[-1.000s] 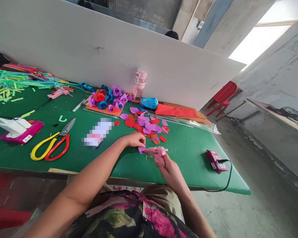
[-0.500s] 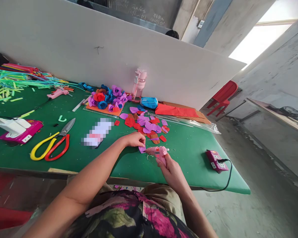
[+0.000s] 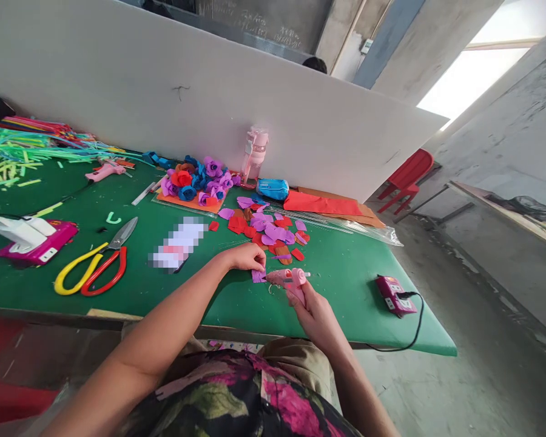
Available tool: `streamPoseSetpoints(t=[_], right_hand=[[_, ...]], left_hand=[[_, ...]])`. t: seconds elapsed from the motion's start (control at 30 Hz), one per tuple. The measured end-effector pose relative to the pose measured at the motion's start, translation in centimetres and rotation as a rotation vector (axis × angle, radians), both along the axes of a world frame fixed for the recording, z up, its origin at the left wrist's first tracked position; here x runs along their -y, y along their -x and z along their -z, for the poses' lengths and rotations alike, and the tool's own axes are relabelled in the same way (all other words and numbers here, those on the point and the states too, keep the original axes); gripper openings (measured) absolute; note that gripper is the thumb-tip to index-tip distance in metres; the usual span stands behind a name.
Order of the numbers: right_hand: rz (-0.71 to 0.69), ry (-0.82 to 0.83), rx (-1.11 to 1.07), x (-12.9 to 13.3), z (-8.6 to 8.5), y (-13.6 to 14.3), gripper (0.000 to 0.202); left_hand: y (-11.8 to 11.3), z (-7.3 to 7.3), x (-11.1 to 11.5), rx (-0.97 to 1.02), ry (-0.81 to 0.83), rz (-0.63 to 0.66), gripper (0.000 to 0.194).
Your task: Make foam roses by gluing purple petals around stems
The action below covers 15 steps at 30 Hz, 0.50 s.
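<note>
the left hand point(image 3: 249, 257) pinches a small purple petal point(image 3: 258, 277) between thumb and fingers, low over the green table point(image 3: 346, 291). the right hand point(image 3: 313, 309) is wrapped round the handle of a pink glue gun point(image 3: 287, 278). the gun's nozzle points left and sits right at the petal's edge; whether it touches i cannot tell. a thin pale strand point(image 3: 270, 290) lies just under the nozzle.

just beyond the hands is a loose pile point(image 3: 273, 229) of purple, red and brown petals. farther off, to the left of the pile, finished flowers point(image 3: 198, 179) in purple, blue and red are heaped on an orange sheet point(image 3: 213, 207). behind the pile lie a blue pouch point(image 3: 273, 189) and, to its right, red paper point(image 3: 323, 204) over clear plastic point(image 3: 382, 233). a pink bottle point(image 3: 255, 155) stands upright near the white board point(image 3: 209, 91).

to the left are scissors point(image 3: 99, 262) with one yellow and one red handle, and beyond them a second pink gun point(image 3: 105, 172). a purple socket block point(image 3: 395, 295) with a black cord plugged in lies well to the right of the right hand.
</note>
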State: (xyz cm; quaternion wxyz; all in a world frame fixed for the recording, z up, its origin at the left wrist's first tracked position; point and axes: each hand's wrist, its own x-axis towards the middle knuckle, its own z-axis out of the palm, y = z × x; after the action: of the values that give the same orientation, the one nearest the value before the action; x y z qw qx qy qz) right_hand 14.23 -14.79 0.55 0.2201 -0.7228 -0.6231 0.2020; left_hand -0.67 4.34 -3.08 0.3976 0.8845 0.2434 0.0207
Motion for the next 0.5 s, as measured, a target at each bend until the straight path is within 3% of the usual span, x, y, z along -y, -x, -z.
streamPoseSetpoints(t=[0.5], right_hand=[[0.008, 0.021, -0.013, -0.16, 0.52, -0.24, 0.040]], left_hand=[[0.01, 0.12, -0.04, 0.011, 0.008, -0.003, 0.009]])
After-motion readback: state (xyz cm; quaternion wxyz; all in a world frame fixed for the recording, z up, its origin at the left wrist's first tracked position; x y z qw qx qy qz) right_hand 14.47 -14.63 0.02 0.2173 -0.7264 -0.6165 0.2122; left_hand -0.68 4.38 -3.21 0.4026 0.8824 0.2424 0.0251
